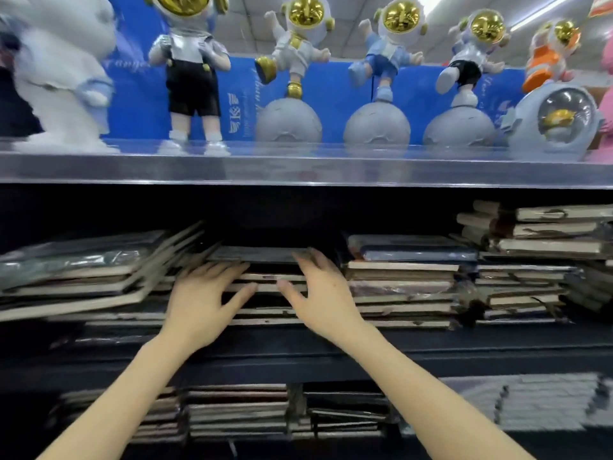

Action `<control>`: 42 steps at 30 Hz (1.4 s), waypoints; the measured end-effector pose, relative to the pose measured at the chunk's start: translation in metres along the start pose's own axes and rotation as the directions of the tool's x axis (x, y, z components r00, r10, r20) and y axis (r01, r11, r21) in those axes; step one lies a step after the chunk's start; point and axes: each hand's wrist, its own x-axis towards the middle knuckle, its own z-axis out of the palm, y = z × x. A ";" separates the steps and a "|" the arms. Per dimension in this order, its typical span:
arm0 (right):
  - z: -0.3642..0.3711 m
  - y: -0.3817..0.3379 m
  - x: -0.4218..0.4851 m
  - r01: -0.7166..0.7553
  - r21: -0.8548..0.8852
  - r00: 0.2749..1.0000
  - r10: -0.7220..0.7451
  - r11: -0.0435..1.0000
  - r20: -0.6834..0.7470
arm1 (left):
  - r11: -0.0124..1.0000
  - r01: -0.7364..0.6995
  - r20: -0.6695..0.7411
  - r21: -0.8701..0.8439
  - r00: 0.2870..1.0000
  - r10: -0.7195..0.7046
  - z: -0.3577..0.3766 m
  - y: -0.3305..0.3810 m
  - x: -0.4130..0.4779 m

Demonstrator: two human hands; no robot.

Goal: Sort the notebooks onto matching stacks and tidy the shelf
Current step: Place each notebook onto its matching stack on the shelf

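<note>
Notebooks [268,277] lie in a flat stack at mid-shelf, between a tilted stack [83,277] and a level stack [401,283]. Your left hand [202,303] and right hand [326,303] reach it, fingers spread and straight; they appear to touch it, though blur obscures this. Astronaut figurines [391,44] stand on the shelf above.

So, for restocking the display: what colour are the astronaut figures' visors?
The visors are shiny gold; head view.

Open gap above mid stack [262,254], under clear shelf [298,174]. L of it, tilted stack [83,277] crowds in; R of it, taller stack [401,277] blocks sideways.
</note>
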 end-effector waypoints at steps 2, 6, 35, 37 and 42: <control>0.014 -0.002 0.021 -0.144 0.053 0.988 0.140 0.988 0.068 | 0.996 0.055 -0.028 -0.066 0.998 -0.057 0.001 -0.008 -0.005; 0.035 0.007 0.029 -0.232 0.256 0.971 0.240 0.938 -0.001 | 0.975 0.177 -0.051 -0.130 0.981 -0.185 0.002 -0.017 -0.011; -0.009 -0.011 -0.047 -0.231 0.852 0.930 0.365 0.471 0.050 | 0.847 -0.109 -0.081 -0.520 0.994 0.077 -0.018 -0.003 -0.065; -0.013 -0.015 -0.054 -0.141 0.863 0.953 0.302 0.484 -0.014 | 0.832 -0.199 -0.117 -0.518 0.980 0.162 -0.014 -0.001 -0.069; -0.041 -0.012 -0.068 -0.011 0.871 0.960 0.249 0.492 -0.128 | 0.794 -0.417 -0.315 -0.442 0.901 0.298 -0.009 0.024 -0.060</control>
